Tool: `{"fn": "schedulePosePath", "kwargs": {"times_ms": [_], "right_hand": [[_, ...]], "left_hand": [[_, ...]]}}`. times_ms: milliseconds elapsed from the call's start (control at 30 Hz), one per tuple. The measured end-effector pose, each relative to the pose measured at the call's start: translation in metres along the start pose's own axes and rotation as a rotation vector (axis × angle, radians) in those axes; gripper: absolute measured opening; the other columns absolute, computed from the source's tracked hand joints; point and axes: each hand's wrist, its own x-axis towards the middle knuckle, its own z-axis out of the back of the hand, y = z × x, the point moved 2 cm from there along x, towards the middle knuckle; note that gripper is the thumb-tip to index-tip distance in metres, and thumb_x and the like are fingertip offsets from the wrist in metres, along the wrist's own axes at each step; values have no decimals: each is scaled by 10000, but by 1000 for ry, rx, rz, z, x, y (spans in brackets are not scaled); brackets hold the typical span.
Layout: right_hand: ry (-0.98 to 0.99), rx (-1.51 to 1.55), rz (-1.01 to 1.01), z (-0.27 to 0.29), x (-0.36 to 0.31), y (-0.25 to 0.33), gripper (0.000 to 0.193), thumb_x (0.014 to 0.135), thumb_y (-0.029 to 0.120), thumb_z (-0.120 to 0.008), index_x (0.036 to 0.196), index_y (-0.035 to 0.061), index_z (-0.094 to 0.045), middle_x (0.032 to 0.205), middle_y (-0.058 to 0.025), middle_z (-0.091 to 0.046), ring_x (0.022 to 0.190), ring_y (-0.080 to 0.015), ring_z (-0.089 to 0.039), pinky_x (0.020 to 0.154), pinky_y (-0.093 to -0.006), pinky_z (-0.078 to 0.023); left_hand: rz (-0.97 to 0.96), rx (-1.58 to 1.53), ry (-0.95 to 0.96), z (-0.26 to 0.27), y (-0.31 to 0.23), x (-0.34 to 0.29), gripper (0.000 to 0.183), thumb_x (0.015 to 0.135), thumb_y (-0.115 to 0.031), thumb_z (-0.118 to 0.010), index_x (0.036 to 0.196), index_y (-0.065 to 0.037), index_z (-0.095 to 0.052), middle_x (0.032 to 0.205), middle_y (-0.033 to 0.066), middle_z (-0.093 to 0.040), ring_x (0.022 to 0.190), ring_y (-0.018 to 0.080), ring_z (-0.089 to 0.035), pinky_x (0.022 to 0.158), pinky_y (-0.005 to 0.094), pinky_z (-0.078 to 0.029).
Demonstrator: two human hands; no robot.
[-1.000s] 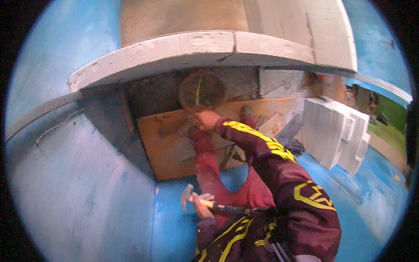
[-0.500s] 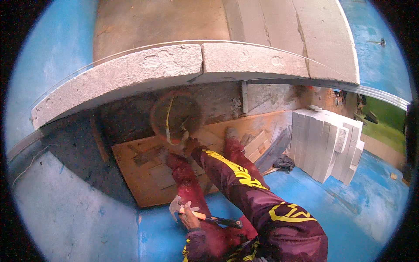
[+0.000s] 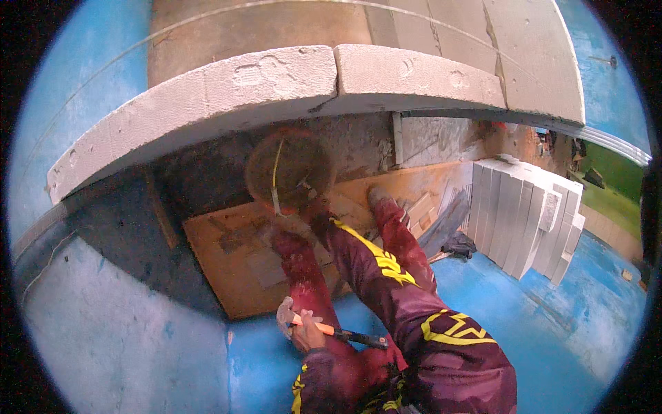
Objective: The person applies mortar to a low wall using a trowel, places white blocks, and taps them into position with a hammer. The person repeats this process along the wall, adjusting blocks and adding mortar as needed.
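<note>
- Hands: left hand (image 3: pixel 308 336) low in view, fist clenched round a hammer (image 3: pixel 324 327).
- Hammer has an orange grip and dark shaft end pointing right; pale metal head (image 3: pixel 283 310) sticks out left of the fist, above blue floor (image 3: pixel 552 324).
- Right hand (image 3: pixel 308 207) reaches forward on a long maroon sleeve (image 3: pixel 386 276) with yellow markings, up to a bucket (image 3: pixel 286 165).
- Right hand sits at the bucket's lower rim, near its yellow-white handle (image 3: pixel 276 172); fingers blurred, cannot tell if gripping or just touching.
- Bucket is round, brownish, dirty inside, seen from above, sitting just below the block wall (image 3: pixel 276 83).
- Wall: top course of pale grey blocks curves across upper frame; joint between two blocks near the middle.
- Below bucket a brown board (image 3: pixel 227 269) lies on the floor, smeared with grey mortar patches.
- Person's legs in dark red trousers; one foot (image 3: pixel 378 196) on the board's right part, other leg just above the left hand.
- Stack of pale blocks (image 3: pixel 524 214) stands on edge at right, well apart from both hands.
- Loose scraps and a dark lump (image 3: pixel 458 245) lie between board and stack.
- Blue wall surface (image 3: pixel 103 331) fills lower left, beside the board.
</note>
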Motion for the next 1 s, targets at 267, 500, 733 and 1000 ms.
{"fn": "schedulePosePath", "kwargs": {"times_ms": [267,500,733,1000], "right_hand": [[125,-56,9,32,17,-33,527,933,398,-583,1311,30,-574,1093,-189,-705,900,-368,-704,775,-481,-568],[168,-85,-153,90,8,-83,543,945,400,-567,1339,28,-559,1107,-197,-700,908,-369,-707,774,-479,-572],[-163,-539,172,85,19,-71,478,956,352,-539,1345,74,-566,1134,-213,-685,940,-373,-703,783,-489,-571],[-3,-750,173,19,25,-72,492,959,339,-547,1367,65,-543,1222,-227,-635,1028,-370,-669,868,-498,-546]], "left_hand": [[-122,80,-31,-14,-8,-22,442,930,-211,-559,1345,-65,-514,1385,106,-505,1050,272,-634,925,384,-529],[8,449,38,-15,-24,-30,497,959,-362,-529,1358,-67,-542,1399,116,-513,1163,341,-593,1007,435,-445],[-171,7,-125,-22,-24,-40,493,950,-291,-548,1385,-65,-499,1395,125,-512,1189,350,-573,1001,424,-467],[-220,2,-221,-19,-36,-50,500,941,-276,-551,1397,-83,-486,1389,135,-526,1233,363,-541,1025,445,-454]]}}
